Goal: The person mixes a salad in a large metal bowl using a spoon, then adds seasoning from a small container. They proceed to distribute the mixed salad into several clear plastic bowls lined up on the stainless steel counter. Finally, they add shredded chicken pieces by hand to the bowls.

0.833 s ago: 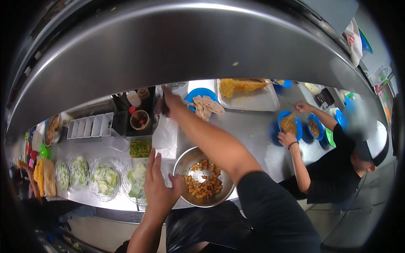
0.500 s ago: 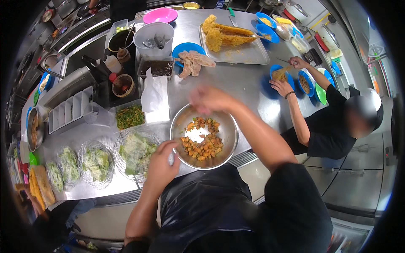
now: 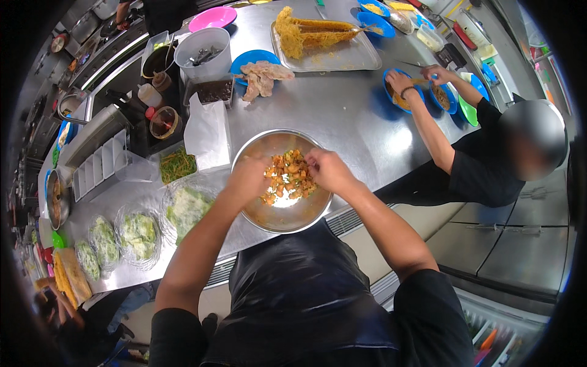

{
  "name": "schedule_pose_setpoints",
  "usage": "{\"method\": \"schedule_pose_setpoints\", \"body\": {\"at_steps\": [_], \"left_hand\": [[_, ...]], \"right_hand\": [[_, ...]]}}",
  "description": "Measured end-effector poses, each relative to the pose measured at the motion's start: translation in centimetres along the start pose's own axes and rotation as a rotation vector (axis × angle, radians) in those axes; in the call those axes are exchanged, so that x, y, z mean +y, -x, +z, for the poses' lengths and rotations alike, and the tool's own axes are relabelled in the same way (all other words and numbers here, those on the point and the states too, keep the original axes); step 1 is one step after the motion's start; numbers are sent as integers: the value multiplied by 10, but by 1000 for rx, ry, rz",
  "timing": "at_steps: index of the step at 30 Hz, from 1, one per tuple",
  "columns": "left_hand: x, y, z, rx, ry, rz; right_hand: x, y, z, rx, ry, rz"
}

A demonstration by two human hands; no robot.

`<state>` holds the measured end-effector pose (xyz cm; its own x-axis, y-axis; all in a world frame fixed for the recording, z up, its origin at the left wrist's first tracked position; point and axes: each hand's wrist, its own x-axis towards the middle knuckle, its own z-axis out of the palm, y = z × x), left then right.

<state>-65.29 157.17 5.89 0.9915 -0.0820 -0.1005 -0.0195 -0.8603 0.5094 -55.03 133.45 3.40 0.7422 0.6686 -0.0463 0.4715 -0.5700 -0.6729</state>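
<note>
Both hands are inside a round steel bowl point(image 3: 282, 215) that sits near the front edge of the steel surface point(image 3: 342, 116), directly ahead of the person. The left hand point(image 3: 249, 179) is at the bowl's left rim, fingers curled down into the orange and tan food pieces point(image 3: 287, 176); the right hand point(image 3: 328, 170) is at the right side, fingertips pinched narrowly among the same pieces. How much either grip actually encloses cannot be told, as the fingertips are buried in the food. Just left of the bowl, several clear wrapped portions of green salad point(image 3: 139, 234) lie in a row along the surface edge. Behind the bowl is a white paper bag point(image 3: 208, 131), and beyond it a blue plate of pale meat strips point(image 3: 263, 72). A metal tray point(image 3: 342, 56) holding yellow fried noodles stands further back. To the right, a co-worker in a black shirt has both hands at blue bowls point(image 3: 400, 95).
</note>
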Motion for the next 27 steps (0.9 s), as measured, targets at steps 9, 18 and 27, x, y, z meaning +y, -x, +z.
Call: {"method": "schedule_pose_setpoints", "body": {"at_steps": [9, 18, 27], "left_hand": [[8, 75, 14, 673, 158, -426], [61, 144, 65, 634, 676, -624], [38, 227, 24, 590, 568, -504]], "right_hand": [[-15, -4, -50, 78, -201, -4], [-167, -240, 14, 11, -145, -376], [-135, -443, 130, -37, 537, -64]]}}
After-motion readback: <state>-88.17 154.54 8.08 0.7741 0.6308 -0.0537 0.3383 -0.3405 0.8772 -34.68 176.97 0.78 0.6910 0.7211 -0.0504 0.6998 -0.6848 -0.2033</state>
